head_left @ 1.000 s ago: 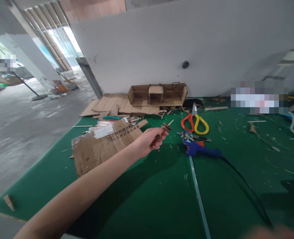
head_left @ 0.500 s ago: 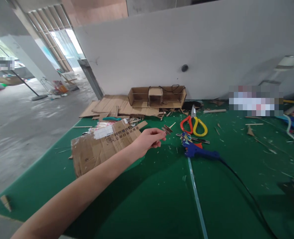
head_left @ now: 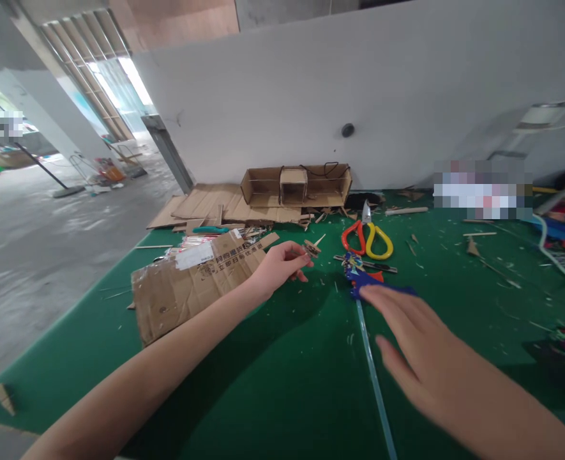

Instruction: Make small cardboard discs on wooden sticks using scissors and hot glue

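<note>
My left hand (head_left: 279, 268) reaches out over the green table (head_left: 282, 383) and pinches a small cardboard-and-stick piece (head_left: 311, 247) at its fingertips. My right hand (head_left: 421, 348) stretches forward with fingers spread and holds nothing. Its fingertips are just short of the blue glue gun (head_left: 375, 284), whose rear it partly covers. A clear glue stick (head_left: 371, 370) runs back from the gun under that hand. Red-and-yellow scissors (head_left: 367, 237) lie just beyond the gun.
A flattened printed cardboard sheet (head_left: 191, 284) lies left of my left hand. An open cardboard box model (head_left: 295, 185) and flat cardboard pieces stand against the grey wall. Wood sticks and scraps litter the table's right side. The table's left edge drops to a concrete floor.
My right hand has come into view from the lower right and reached toward the glue gun. My left hand with the small piece has lowered slightly toward the table.
</note>
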A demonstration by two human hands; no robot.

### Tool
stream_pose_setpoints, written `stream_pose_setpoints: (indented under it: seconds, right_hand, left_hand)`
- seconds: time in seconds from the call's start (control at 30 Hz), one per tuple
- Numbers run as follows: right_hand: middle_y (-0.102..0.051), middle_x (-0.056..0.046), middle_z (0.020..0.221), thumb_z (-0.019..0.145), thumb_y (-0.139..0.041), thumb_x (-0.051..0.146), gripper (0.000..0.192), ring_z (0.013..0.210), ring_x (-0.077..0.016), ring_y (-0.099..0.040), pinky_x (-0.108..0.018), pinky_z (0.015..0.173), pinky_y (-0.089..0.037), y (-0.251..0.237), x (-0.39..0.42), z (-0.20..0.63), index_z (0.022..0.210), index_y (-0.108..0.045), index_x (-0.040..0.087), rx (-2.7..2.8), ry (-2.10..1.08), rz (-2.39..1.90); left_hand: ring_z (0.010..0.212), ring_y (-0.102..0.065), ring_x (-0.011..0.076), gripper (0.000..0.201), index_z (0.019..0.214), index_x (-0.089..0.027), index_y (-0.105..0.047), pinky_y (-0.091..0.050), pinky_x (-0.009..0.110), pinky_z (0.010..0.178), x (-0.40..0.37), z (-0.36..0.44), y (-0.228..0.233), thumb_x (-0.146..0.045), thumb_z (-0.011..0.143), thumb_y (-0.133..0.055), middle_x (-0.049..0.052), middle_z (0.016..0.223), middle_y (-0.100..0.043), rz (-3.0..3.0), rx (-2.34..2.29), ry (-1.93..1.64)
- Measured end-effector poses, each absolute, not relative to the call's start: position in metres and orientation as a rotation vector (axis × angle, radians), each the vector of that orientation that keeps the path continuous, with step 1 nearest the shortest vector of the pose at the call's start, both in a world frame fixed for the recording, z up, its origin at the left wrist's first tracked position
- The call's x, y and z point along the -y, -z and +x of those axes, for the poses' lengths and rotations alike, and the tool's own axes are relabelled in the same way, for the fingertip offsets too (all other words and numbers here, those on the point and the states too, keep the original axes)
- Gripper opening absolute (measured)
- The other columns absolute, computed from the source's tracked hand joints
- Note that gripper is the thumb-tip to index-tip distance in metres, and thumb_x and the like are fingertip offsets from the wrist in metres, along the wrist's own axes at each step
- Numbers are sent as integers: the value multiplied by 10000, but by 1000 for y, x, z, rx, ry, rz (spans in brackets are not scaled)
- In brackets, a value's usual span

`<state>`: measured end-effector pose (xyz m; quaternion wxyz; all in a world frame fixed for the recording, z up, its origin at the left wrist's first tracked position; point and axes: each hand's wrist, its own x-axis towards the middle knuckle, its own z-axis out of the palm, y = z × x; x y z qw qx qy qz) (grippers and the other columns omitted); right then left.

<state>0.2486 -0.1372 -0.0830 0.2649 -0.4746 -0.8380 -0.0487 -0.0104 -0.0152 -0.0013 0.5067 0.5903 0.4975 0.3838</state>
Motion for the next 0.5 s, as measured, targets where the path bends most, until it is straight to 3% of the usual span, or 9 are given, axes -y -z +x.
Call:
stream_pose_setpoints:
  seconds: [0.1,0.17,0.27,0.5]
  right_hand:
    - [-590,-211,1155,747,-368,35,526,1049,-385,-550,-538,713,-511,33,77,238,1243,-518,128,2417,415,-1434]
    - [-648,-214,910,693,-348,-21,513,802,-328,-616,-462,597,-512,15,57,229,1150,-559,75,2461,540,-1541]
    - [-645,-171,832,732,-403,38,398,734,-287,-601,-395,558,-482,8,49,221,1087,-577,89,2433,563,-1623]
    - [-682,-82,984,756,-571,269,315,841,-231,-648,-327,681,-506,23,39,247,1064,-576,203,2205,37,-1216]
  left_hand:
    - [535,-590,71,124,860,-149,-532,-404,200,499,14,-12,5,-271,842,-524,47,876,-648,1568,-1218,-963]
    - [554,-589,80,146,855,-154,-551,-423,213,529,13,-14,8,-295,845,-514,30,841,-632,1672,-1245,-1010]
    - [597,-580,98,160,846,-167,-581,-425,224,577,12,-17,14,-309,842,-507,10,776,-613,1818,-1344,-1077]
    - [668,-525,115,113,832,-173,-626,-398,220,609,9,-21,24,-232,784,-543,18,802,-615,1923,-1501,-1210]
